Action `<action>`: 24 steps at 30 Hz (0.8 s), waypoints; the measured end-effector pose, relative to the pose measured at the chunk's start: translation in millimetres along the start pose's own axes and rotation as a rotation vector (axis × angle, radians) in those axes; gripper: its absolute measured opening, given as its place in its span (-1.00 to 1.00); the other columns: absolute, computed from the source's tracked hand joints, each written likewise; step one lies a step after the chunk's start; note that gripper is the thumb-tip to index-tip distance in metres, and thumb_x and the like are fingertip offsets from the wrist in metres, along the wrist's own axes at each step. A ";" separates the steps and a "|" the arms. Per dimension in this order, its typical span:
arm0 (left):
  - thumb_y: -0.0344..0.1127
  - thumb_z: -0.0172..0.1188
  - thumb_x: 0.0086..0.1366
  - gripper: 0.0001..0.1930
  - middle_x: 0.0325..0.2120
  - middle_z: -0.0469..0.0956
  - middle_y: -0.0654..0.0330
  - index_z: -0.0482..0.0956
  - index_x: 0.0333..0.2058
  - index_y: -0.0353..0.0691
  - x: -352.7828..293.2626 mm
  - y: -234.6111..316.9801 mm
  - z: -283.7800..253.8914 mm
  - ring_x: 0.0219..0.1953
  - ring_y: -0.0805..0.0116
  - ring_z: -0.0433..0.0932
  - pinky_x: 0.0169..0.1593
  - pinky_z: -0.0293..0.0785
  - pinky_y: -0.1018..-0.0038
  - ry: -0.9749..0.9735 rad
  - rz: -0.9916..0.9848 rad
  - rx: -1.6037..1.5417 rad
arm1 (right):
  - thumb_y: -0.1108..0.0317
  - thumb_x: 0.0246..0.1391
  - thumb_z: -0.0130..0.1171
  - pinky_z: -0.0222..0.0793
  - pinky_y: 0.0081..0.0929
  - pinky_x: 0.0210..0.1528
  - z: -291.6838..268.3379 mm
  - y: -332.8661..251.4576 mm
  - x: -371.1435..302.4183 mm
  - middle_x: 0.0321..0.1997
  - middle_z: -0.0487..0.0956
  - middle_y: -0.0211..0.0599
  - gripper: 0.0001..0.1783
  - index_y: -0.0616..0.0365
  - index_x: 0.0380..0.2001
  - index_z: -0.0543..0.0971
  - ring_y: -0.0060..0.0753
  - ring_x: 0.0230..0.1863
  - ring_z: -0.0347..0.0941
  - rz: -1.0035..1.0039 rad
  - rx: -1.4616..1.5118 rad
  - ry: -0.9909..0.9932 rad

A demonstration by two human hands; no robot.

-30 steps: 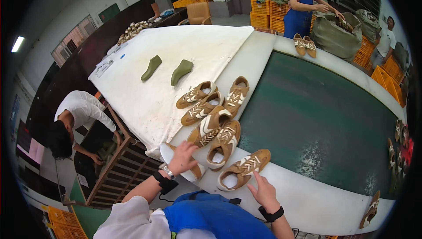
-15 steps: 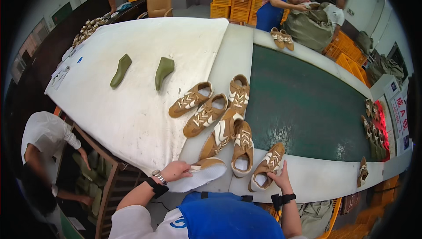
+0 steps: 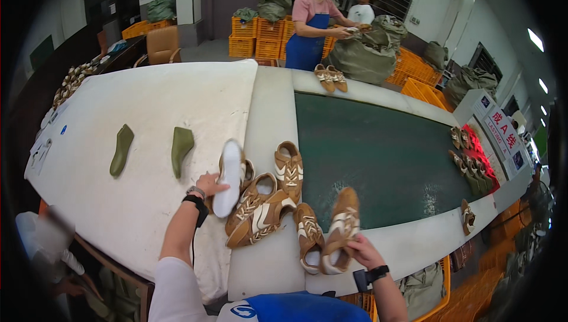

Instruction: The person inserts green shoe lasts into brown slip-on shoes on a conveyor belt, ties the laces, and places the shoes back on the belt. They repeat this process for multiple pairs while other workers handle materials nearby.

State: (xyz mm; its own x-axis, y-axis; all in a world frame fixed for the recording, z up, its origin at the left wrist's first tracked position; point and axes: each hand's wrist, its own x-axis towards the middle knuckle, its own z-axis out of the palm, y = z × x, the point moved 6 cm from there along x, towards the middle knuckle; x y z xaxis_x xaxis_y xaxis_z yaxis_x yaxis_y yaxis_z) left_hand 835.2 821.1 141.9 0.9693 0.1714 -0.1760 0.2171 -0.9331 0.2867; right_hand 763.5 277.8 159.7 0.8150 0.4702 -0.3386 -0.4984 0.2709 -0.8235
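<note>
My left hand (image 3: 208, 186) grips a brown shoe (image 3: 231, 177) with its white sole turned up, above the left side of a shoe cluster. My right hand (image 3: 365, 251) is closed on the heel end of another brown and white shoe (image 3: 345, 221), its toe pointing away and slightly blurred. Between my hands lie several similar laced shoes: one upright (image 3: 289, 171) at the back, one tipped on its side (image 3: 260, 221), and one (image 3: 309, 236) right beside the right-hand shoe. Farther left, two green shoe lasts (image 3: 122, 150) lie apart on the white cloth (image 3: 148, 215).
A green conveyor belt (image 3: 378, 150) runs right, with shoes and lasts (image 3: 473, 171) at its far end. One pair of shoes (image 3: 331, 77) stands on the far ledge. Across it a co-worker (image 3: 313, 26) handles something by large sacks (image 3: 364, 58). Another person (image 3: 44, 239) is at lower left.
My left hand has carried its shoe forward from the near edge to the cluster, sole now facing up. The right-hand shoe has shifted beside its neighbour. The whole view has swung.
</note>
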 end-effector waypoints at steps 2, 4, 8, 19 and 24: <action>0.38 0.28 -0.18 0.02 0.02 0.38 -0.20 0.23 0.22 -0.07 8.6 -12.0 30.4 0.14 -0.04 0.33 0.24 0.20 0.25 -0.018 -0.214 -0.022 | 0.35 0.15 0.11 0.37 -0.41 0.08 11.3 35.0 21.6 0.04 0.47 -0.34 -0.61 0.16 0.05 0.36 -0.50 0.07 0.38 0.319 -0.305 0.122; 0.15 0.41 -0.13 0.06 0.06 0.34 -0.19 0.08 0.23 -0.32 1.2 -4.8 46.9 0.13 0.04 0.35 0.20 0.25 0.32 -0.075 -0.097 -0.765 | 0.20 0.21 0.04 0.34 -0.43 0.08 36.1 54.7 44.6 0.08 0.42 -0.42 -0.56 0.05 0.12 0.30 -0.57 0.09 0.35 0.296 -0.300 0.018; -0.05 0.38 0.05 -0.06 0.03 0.34 -0.11 -0.02 0.20 -0.41 -60.7 19.3 68.7 0.09 0.16 0.37 0.12 0.33 0.33 -0.125 -0.050 -0.926 | 0.12 0.20 0.05 0.28 -0.26 0.13 56.4 89.1 52.4 0.16 0.34 -0.44 -0.43 -0.13 0.23 0.14 -0.47 0.12 0.31 0.429 -0.232 -0.059; -0.28 0.29 0.15 -0.28 0.07 0.34 0.13 0.08 0.19 -0.29 -187.5 217.0 145.6 0.12 0.34 0.32 0.17 0.28 0.37 -0.421 0.275 -1.157 | 0.37 0.11 0.02 0.27 -0.44 0.20 -52.8 20.0 -22.3 0.17 0.34 -0.21 -0.39 0.20 0.22 0.14 -0.39 0.14 0.33 0.117 0.011 -0.077; -0.26 0.25 0.19 -0.37 0.02 0.40 0.15 0.16 0.16 -0.27 -180.0 337.7 193.5 0.05 0.34 0.40 0.09 0.38 0.37 -0.715 0.404 -1.046 | 0.35 0.07 0.01 0.32 -0.47 0.13 -163.7 -32.7 -93.3 0.10 0.41 -0.21 -0.39 0.22 0.21 0.17 -0.42 0.08 0.38 0.090 -0.232 0.144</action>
State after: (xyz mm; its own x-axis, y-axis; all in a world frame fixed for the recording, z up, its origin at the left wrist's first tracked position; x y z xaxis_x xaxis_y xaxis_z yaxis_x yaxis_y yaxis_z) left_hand 711.7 413.9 88.2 0.7829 -0.5613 -0.2684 0.2277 -0.1430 0.9632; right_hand 752.2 87.6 143.7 0.8126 0.3551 -0.4622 -0.5030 0.0266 -0.8639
